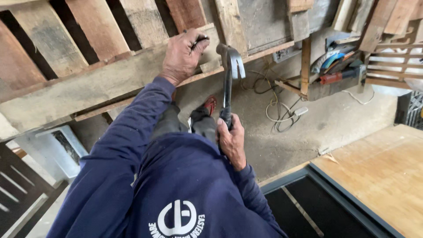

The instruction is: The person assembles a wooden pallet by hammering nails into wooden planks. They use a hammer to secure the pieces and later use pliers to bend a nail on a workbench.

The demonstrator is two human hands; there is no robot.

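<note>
Hammer [228, 83] work on a pallet looks to be the step in hand. Nearest, the right hand [231, 142] is wrapped tight around the dark handle low down, holding the tool upright with its steel claw head raised just beside the pallet's edge. Farther up, the left hand [183, 55] rests on the long pale rail [88, 90] of the pallet, its fingers pinched on something small and dark; whether that is a nail I cannot tell. By my judgement, the next move calls for a steady left hand and a short, aimed swing that keeps the head clear of those fingers. The pallet [99, 26] itself is weathered, with worn reddish-brown slats and dark gaps between them. Beyond, on the right, a cable [275, 110] lies coiled on the concrete floor [335, 119].
</note>
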